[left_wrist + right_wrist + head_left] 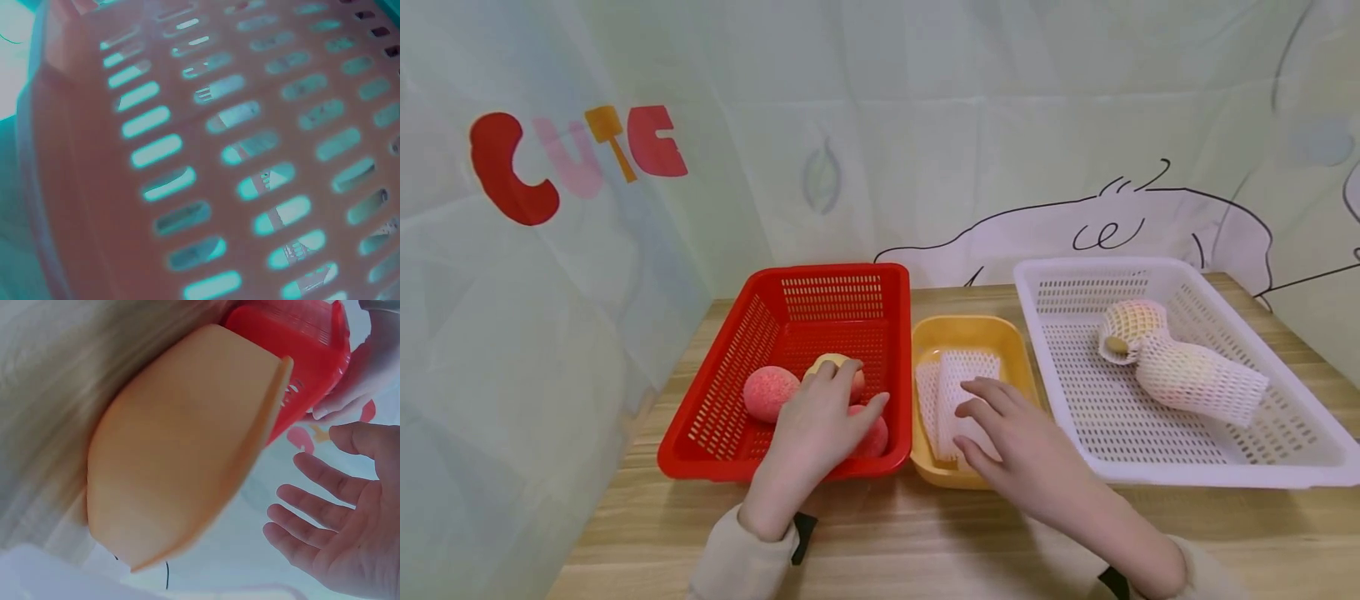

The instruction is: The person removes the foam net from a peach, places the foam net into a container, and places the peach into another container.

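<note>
Over the red basket (pixel 700 417), my left hand (pixel 823 417) reaches in with its fingertips at a yellow-and-pink peach-like fruit (pixel 829 362); its thumb is spread away. Two pinkish-red round fruits, one on the left (pixel 771 393) and one partly under the hand (pixel 872 435), lie beside it. My right hand (pixel 1018 442) hovers at the yellow tray (pixel 973 325), its fingers loosely bent and spread, holding nothing. White foam net sleeves (pixel 962 379) lie in that tray, close by the fingertips. The right wrist view shows this hand's open palm (pixel 350 525) beside the tray's outer wall.
On the right stands a white basket (pixel 1105 467) holding two fruits in foam nets, one upper (pixel 1131 329) and one lower (pixel 1195 379). All three containers sit side by side on a wooden table (pixel 880 542), before a printed cloth backdrop (pixel 880 167).
</note>
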`<act>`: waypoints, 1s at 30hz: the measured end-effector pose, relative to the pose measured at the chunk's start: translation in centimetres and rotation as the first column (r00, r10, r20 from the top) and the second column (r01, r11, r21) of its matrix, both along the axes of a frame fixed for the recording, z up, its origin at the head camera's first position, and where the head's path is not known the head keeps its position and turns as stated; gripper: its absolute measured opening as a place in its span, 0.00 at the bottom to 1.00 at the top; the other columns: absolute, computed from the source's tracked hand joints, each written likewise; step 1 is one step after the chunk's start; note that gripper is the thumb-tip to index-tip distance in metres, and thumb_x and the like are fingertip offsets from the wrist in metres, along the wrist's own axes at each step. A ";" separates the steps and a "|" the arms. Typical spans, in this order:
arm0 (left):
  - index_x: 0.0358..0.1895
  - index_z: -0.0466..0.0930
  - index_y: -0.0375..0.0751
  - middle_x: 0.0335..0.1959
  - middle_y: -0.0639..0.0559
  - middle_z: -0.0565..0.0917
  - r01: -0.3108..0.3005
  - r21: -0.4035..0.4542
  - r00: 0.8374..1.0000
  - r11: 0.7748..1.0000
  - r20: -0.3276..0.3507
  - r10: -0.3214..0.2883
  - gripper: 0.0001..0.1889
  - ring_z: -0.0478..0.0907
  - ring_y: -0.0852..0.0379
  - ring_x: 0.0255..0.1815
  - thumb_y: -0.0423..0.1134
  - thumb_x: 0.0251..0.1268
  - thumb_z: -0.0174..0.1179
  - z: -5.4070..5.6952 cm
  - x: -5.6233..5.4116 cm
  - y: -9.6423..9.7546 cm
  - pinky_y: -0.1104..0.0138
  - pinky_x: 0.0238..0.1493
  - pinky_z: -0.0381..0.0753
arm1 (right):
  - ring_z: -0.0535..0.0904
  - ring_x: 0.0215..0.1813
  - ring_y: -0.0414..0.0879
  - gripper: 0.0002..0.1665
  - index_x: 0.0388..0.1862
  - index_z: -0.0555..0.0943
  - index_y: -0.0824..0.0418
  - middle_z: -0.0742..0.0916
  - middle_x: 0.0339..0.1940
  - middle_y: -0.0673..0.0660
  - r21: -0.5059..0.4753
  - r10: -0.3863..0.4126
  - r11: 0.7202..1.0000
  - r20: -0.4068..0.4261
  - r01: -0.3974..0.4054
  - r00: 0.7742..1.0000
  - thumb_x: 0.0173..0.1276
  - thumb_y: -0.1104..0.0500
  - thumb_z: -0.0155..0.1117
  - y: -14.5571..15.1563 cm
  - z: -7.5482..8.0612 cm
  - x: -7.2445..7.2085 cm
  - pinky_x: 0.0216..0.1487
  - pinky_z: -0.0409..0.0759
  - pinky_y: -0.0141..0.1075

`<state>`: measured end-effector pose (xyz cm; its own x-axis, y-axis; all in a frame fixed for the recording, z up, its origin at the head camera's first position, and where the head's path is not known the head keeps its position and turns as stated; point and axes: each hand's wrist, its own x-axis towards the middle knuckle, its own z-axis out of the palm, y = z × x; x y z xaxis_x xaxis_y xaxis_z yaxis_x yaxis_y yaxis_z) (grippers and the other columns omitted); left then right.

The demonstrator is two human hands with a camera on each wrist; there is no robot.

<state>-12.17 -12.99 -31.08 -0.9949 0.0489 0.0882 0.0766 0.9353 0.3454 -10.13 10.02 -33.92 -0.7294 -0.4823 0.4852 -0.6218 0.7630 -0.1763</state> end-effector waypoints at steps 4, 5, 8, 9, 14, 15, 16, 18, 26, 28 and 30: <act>0.63 0.72 0.46 0.51 0.47 0.80 0.005 0.034 1.000 0.999 0.006 -0.005 0.31 0.76 0.49 0.51 0.56 0.59 0.62 0.2 0.1 0.4 0.47 0.48 0.82 | 0.76 0.62 0.53 0.16 0.43 0.81 0.56 0.82 0.57 0.58 -0.001 -0.007 1.000 -0.016 0.007 1.000 0.60 0.50 0.69 0.6 0.6 0.1 0.62 0.75 0.49; 0.64 0.71 0.46 0.53 0.47 0.80 0.006 0.041 1.000 0.999 0.007 -0.006 0.31 0.76 0.49 0.52 0.56 0.59 0.62 0.2 0.2 0.6 0.46 0.49 0.81 | 0.76 0.62 0.54 0.16 0.43 0.81 0.56 0.82 0.57 0.58 -0.002 -0.011 1.000 -0.017 0.011 1.000 0.60 0.50 0.69 0.8 0.8 0.1 0.63 0.75 0.49; 0.66 0.69 0.48 0.55 0.46 0.78 0.013 0.057 1.000 0.998 0.008 -0.013 0.33 0.76 0.49 0.51 0.57 0.59 0.62 0.3 0.4 1.0 0.47 0.49 0.82 | 0.75 0.62 0.55 0.16 0.43 0.81 0.57 0.82 0.57 0.59 -0.008 -0.024 1.000 -0.012 0.024 1.000 0.60 0.51 0.69 1.4 1.1 0.0 0.63 0.75 0.50; 0.66 0.69 0.48 0.56 0.46 0.78 0.018 0.064 1.000 0.998 0.007 -0.019 0.33 0.77 0.50 0.49 0.56 0.59 0.62 0.3 0.4 1.1 0.48 0.47 0.83 | 0.75 0.62 0.55 0.16 0.43 0.81 0.57 0.82 0.57 0.59 -0.010 -0.028 1.000 -0.008 0.028 1.000 0.60 0.51 0.69 1.6 1.2 -0.1 0.63 0.75 0.51; 0.66 0.68 0.49 0.56 0.47 0.78 0.057 0.130 0.998 0.990 0.013 -0.059 0.33 0.76 0.53 0.46 0.55 0.58 0.63 0.1 0.5 1.9 0.52 0.45 0.84 | 0.75 0.62 0.56 0.15 0.43 0.81 0.59 0.81 0.58 0.60 -0.013 -0.054 0.998 0.007 0.054 0.999 0.61 0.52 0.69 2.8 1.8 -0.2 0.62 0.74 0.53; 0.66 0.68 0.49 0.56 0.47 0.78 0.067 0.145 0.997 0.987 0.015 -0.070 0.33 0.76 0.52 0.47 0.54 0.58 0.64 0.0 0.6 2.0 0.52 0.46 0.84 | 0.75 0.62 0.56 0.15 0.43 0.81 0.59 0.81 0.59 0.60 -0.013 -0.057 0.998 0.010 0.058 0.998 0.61 0.53 0.69 3.0 1.9 -0.2 0.62 0.74 0.53; 0.66 0.68 0.49 0.58 0.47 0.78 0.076 0.155 0.997 0.985 0.016 -0.079 0.33 0.76 0.52 0.50 0.54 0.58 0.64 0.0 0.6 2.1 0.51 0.48 0.84 | 0.75 0.62 0.56 0.16 0.44 0.81 0.59 0.81 0.59 0.60 -0.012 -0.063 0.998 0.016 0.063 0.998 0.61 0.53 0.68 3.3 2.0 -0.2 0.63 0.73 0.54; 0.67 0.67 0.48 0.59 0.47 0.77 0.093 0.168 0.995 0.981 0.016 -0.097 0.34 0.76 0.50 0.55 0.54 0.58 0.64 -0.2 0.7 2.4 0.50 0.51 0.82 | 0.75 0.63 0.56 0.15 0.44 0.81 0.59 0.81 0.59 0.60 -0.011 -0.073 0.997 0.025 0.074 0.997 0.61 0.53 0.68 3.7 2.1 -0.2 0.63 0.73 0.54; 0.66 0.68 0.45 0.56 0.44 0.77 0.161 0.143 0.987 0.976 -0.003 -0.163 0.33 0.78 0.46 0.52 0.55 0.60 0.61 -1.0 0.8 2.9 0.49 0.55 0.79 | 0.74 0.62 0.57 0.13 0.43 0.81 0.59 0.81 0.59 0.60 -0.053 -0.095 0.994 0.035 0.097 0.995 0.62 0.54 0.67 5.4 2.1 -0.5 0.62 0.73 0.55; 0.66 0.68 0.45 0.54 0.45 0.78 0.165 0.129 0.986 0.978 0.003 -0.167 0.32 0.78 0.47 0.51 0.56 0.60 0.61 -1.2 0.7 3.1 0.49 0.55 0.79 | 0.74 0.62 0.57 0.13 0.43 0.81 0.59 0.81 0.58 0.60 -0.061 -0.104 0.993 0.030 0.106 0.994 0.62 0.55 0.67 5.9 2.1 -0.6 0.61 0.73 0.55; 0.66 0.68 0.46 0.53 0.45 0.77 0.164 0.106 0.986 0.981 0.018 -0.167 0.33 0.78 0.47 0.50 0.56 0.60 0.61 -1.3 0.7 3.2 0.48 0.53 0.78 | 0.75 0.61 0.58 0.12 0.43 0.82 0.59 0.82 0.58 0.61 -0.066 -0.116 0.991 0.018 0.117 0.993 0.61 0.55 0.68 6.3 2.1 -0.7 0.60 0.73 0.56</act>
<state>-11.47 -9.75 -32.43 -0.9758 0.2051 0.0753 0.2170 0.8694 0.4438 -10.80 16.33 -31.87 -0.7857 -0.3606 0.5026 -0.5266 0.8162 -0.2376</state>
